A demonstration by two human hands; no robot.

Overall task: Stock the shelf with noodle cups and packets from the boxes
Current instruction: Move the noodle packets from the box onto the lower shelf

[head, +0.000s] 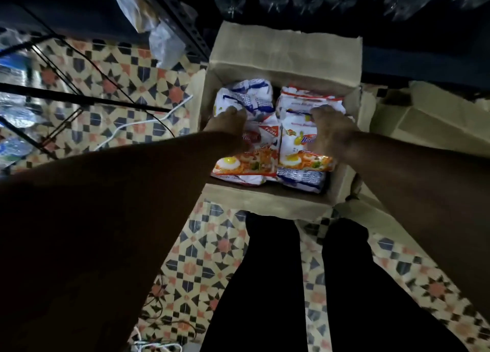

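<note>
Under the fingers of both hands lie the noodle packets [267,139], stacked in two columns inside an open cardboard box [286,57] on the floor. The left hand [228,128] rests on the left column with fingers curled down over a packet; the right hand [331,131] presses on the right column, its fingers bent over the far edge of a packet. Whether either hand already grips is not clear.

The packets look smooth and slippery, so a loose stack probably slides apart if lifted from above only. A white cable [143,124] lies on the floor left of the left fingers and could catch a foot. The tiled floor [212,258] is patterned and flat. The room is dark; a black metal shelf frame [87,100] stands to the left, and a second box [429,118] sits right of the right fingers.
</note>
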